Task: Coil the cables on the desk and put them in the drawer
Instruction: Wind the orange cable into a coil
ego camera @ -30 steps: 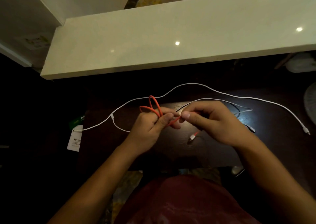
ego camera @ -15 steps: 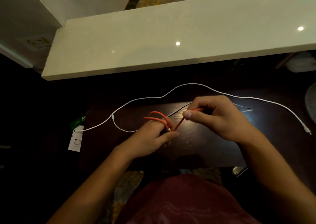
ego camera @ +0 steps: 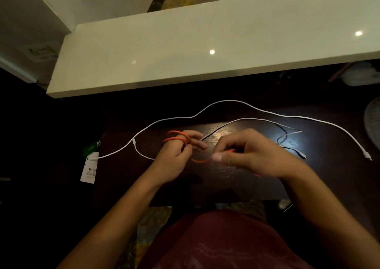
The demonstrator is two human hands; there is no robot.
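We only get one view here, a wide-angle camera worn on the head, so there's no second view to share anything with. It looks forward and steeply down over the person's lap at the dark table, pretty close in. Both forearms run up from the bottom edge, and a pale ledge crosses the top.

The orange cable is wound in loops around the left hand's fingers, and its loose end runs over to the right hand, which pinches it. Behind the orange cable, a long white cable lies stretched out in a wavy line across the dark desk. A thin cable, white with a black part, lies just in front of the long white one.
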